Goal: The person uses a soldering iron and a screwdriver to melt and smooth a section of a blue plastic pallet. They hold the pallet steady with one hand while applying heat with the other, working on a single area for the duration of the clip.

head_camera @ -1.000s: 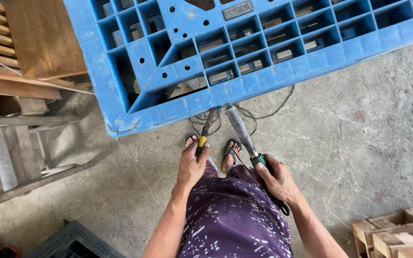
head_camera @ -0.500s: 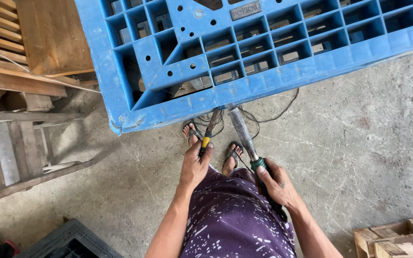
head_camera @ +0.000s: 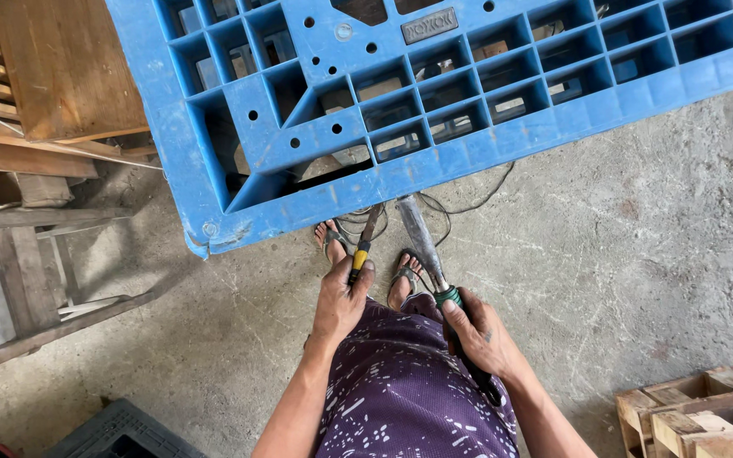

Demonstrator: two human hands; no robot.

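Observation:
My left hand (head_camera: pixel 338 298) grips a small tool with a yellow and black handle (head_camera: pixel 360 252); its thin metal tip points toward the near edge of a blue plastic pallet (head_camera: pixel 434 93). My right hand (head_camera: pixel 477 333) holds a hammer with a green and black handle (head_camera: pixel 424 242), its metal head close to the same pallet edge. Both tools point away from me. My sandalled feet (head_camera: pixel 366 254) stand on the concrete just below the pallet edge. A purple patterned garment (head_camera: pixel 400 390) covers my legs.
Thin dark cables (head_camera: pixel 468 199) trail on the grey concrete floor (head_camera: pixel 621 246) under the pallet edge. Wooden boards and frames (head_camera: pixel 36 119) lie at left. A wooden pallet corner (head_camera: pixel 706 407) sits at bottom right, a dark plastic crate (head_camera: pixel 120 428) at bottom left.
The view has shifted so the blue pallet sits lower and further right in frame. My hands and both tools have kept their grip and pose.

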